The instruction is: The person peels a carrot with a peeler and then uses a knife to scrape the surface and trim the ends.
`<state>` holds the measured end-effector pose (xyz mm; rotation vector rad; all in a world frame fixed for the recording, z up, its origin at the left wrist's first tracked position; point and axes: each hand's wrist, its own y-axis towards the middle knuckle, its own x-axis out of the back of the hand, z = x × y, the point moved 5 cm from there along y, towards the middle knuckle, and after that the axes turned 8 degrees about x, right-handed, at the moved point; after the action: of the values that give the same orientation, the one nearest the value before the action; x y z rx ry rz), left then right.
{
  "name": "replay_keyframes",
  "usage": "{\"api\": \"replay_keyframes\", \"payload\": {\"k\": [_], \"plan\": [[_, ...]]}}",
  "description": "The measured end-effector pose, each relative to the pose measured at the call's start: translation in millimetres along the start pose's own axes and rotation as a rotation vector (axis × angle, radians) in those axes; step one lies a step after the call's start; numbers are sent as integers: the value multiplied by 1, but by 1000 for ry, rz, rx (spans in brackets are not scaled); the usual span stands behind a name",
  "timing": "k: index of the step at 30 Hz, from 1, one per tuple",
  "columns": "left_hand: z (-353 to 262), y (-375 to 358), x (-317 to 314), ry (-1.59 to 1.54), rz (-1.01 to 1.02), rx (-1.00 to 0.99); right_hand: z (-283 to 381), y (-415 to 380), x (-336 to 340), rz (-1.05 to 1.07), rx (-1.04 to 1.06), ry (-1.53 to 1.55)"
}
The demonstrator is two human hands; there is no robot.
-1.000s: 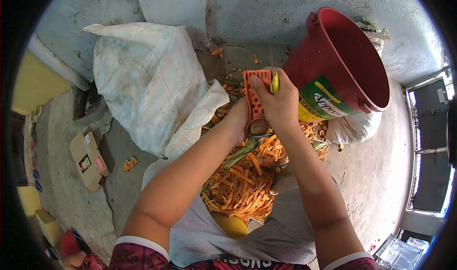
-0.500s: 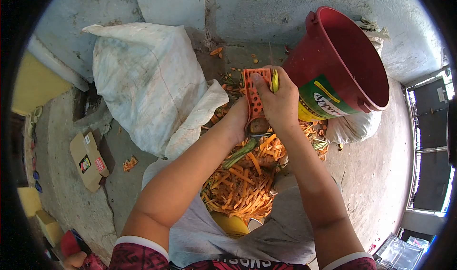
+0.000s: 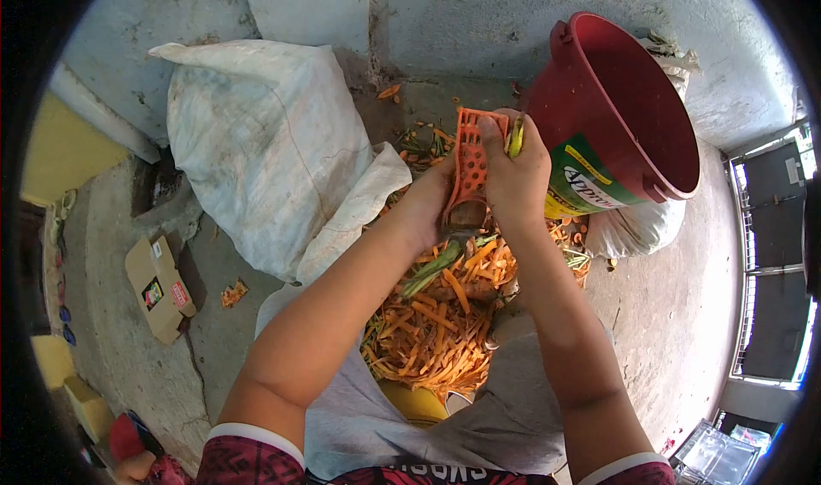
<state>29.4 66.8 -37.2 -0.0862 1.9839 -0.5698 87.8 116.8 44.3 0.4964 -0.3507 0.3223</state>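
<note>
An orange peeler (image 3: 471,162) with a handle full of holes is held up between my two hands. My left hand (image 3: 425,207) is closed at its left edge, its fingertips hidden behind. My right hand (image 3: 518,173) grips the upper right side, thumb pressed on the perforated face. A yellow-green piece (image 3: 516,136) pokes out of the right fist; most of it is hidden. Something brown (image 3: 467,215) shows through the loop at the peeler's lower end. Below the hands lies a heap of orange peel strips (image 3: 428,340), with a green stalk piece (image 3: 432,269) on top.
A large white sack (image 3: 256,160) slumps at left. To the right, a dark red bucket (image 3: 560,83) leans tilted, with another white sack (image 3: 637,228) behind it. Flattened cardboard (image 3: 161,290) lies on the concrete floor. Part of another person (image 3: 137,451) shows at bottom left.
Both hands and the peeler have shifted slightly to the right. The peeler is now turned a little more on its side.
</note>
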Motion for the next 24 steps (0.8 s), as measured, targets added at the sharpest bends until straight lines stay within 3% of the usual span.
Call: {"api": "replay_keyframes", "payload": {"k": [7,10,13,16,19,24], "plan": [[-5,0,-5,2,237,-3,-17,6,-1,-43,-118,164],[-4,-9,-12,81,11,-16,-23,8,-4,56,-175,250],[1,-6,-9,78,23,51,-31,8,1,-39,-389,453],[-2,-10,-14,101,-31,22,-38,12,11,-174,-423,634],[-1,-9,-7,120,-78,52,-31,11,17,-273,-437,650],[2,-3,-4,-8,-60,49,-33,4,7,-179,-290,454]]}}
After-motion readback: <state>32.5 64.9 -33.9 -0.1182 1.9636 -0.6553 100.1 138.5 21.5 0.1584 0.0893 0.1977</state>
